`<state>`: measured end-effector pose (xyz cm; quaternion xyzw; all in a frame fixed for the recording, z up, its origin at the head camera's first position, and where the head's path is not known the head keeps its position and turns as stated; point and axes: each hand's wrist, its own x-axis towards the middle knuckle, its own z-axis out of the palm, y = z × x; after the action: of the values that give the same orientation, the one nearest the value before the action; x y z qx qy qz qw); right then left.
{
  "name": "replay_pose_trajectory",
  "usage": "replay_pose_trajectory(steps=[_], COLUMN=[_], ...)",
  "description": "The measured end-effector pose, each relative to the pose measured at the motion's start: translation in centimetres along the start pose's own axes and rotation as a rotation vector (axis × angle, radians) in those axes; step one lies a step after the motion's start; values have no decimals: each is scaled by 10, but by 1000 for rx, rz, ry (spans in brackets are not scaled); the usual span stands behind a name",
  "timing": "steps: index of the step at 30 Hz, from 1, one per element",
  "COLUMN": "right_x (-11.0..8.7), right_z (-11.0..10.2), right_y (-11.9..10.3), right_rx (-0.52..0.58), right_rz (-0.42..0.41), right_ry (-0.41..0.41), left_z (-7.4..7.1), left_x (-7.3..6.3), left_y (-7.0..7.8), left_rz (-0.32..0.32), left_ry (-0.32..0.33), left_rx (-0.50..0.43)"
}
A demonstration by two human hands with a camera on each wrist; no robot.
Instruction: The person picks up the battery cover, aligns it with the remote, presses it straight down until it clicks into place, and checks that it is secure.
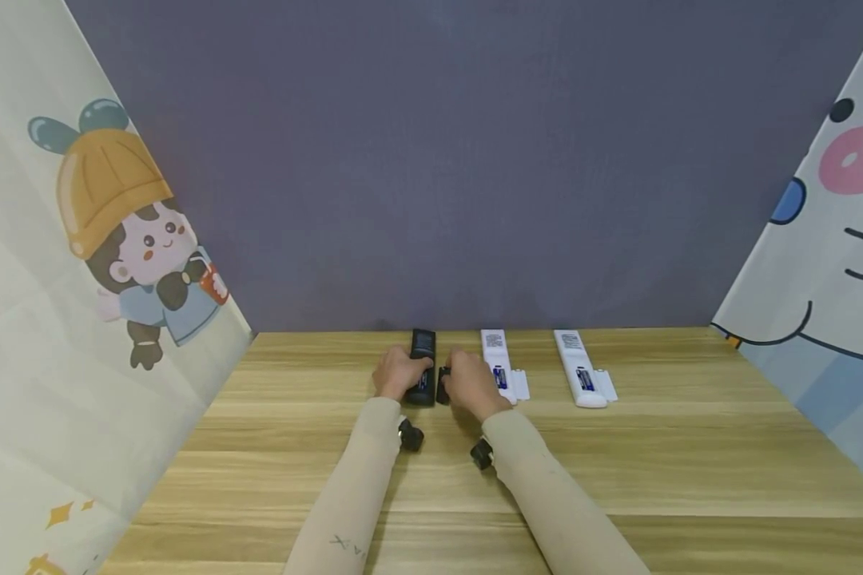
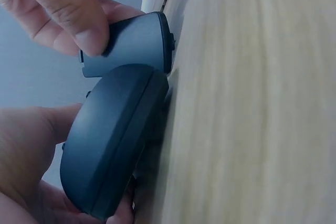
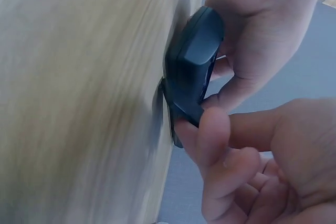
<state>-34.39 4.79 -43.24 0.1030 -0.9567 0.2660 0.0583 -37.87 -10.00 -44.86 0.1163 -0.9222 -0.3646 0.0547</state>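
Note:
A black remote control (image 1: 423, 345) lies back side up on the table, its battery compartment showing. My left hand (image 1: 399, 372) grips it, with the thumb over the near side; in the left wrist view the rounded end of the remote (image 2: 105, 140) is tilted on its edge. My right hand (image 1: 471, 383) pinches a black battery cover (image 1: 443, 386) just right of the remote. Up close the cover (image 2: 131, 45) sits right beside the remote's end; whether they touch I cannot tell. In the right wrist view, fingers (image 3: 215, 129) hold the cover by its edge.
Right of my right hand lies a white remote (image 1: 495, 343) with batteries in it and its white cover (image 1: 520, 385) alongside. Farther right is another white remote (image 1: 571, 351) with its cover (image 1: 606, 385). A grey wall (image 1: 475, 176) rises behind the wooden table (image 1: 316, 447).

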Motion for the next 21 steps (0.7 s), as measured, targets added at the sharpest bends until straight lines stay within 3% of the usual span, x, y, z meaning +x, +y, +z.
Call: replay_pose_trajectory(steps=[11, 21], right_x=[6, 6], right_z=[-7, -15], right_y=[4, 5], right_rx=[60, 191], right_rz=[16, 77], right_ry=[-18, -80], left_z=[-5, -5], left_x=[4, 7], left_y=[-5, -7], left_rz=[-10, -32], left_ry=[-17, -32], left_rx=[-88, -83])
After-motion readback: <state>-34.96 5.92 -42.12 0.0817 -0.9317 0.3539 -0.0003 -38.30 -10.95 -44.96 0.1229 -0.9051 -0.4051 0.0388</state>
